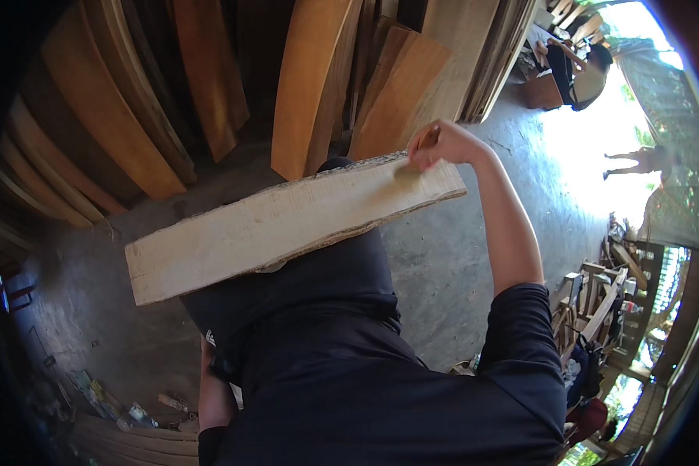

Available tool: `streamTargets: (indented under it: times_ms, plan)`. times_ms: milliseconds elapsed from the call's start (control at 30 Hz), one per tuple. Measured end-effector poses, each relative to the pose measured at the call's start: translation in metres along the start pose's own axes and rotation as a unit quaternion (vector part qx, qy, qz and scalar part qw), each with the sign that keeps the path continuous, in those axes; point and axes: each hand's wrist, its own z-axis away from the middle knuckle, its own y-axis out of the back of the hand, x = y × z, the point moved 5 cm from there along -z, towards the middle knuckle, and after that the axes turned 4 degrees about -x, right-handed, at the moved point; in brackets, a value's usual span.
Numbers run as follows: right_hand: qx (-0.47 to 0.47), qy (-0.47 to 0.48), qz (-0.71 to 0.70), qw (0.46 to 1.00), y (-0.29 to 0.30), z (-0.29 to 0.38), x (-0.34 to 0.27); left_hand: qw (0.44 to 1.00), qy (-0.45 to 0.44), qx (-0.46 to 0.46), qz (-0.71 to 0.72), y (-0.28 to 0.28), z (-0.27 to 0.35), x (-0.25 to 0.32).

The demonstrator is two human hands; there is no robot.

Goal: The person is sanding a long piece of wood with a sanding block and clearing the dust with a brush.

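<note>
A pale live-edge wooden board [291, 218], with rough bark along both long sides, lies slantwise across my dark-clothed lap. My right hand [434, 148] is over the board's right end. It grips what looks like a brush [409, 173] with a brown handle; the lower part is blurred against the wood. Below the board's left part, my left forearm [214, 387] shows beside my dark clothing, but the left hand itself is out of sight.
Tall wooden slabs [309, 87] lean in rows ahead, above the concrete floor [442, 274]. At the far right, a seated person [588, 78] works near a box [543, 91]. Wooden frames [594, 303] and clutter stand to my right. Scraps [110, 402] and boards [145, 445] lie lower left.
</note>
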Motion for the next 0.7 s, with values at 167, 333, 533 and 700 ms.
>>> streamTargets:
  times_ms: [167, 333, 533, 700]
  plan:
    - [0.048, 0.008, 0.012, 0.999, 0.0, -0.009, -0.021, 1.0, -0.001, -0.003, 0.017, 0.002, 0.001, -0.005]
    - [0.137, 0.058, 0.082, 0.985, 0.0, -0.015, -0.049, 1.0, 0.0, -0.01, 0.029, 0.003, -0.002, -0.009]
    - [0.09, 0.115, 0.106, 0.984, -0.017, -0.03, -0.063, 0.999, -0.003, -0.015, 0.043, 0.003, -0.002, -0.013]
    - [0.11, 0.148, 0.075, 0.98, -0.022, -0.037, -0.061, 0.998, -0.002, -0.022, 0.053, 0.001, -0.005, -0.017]
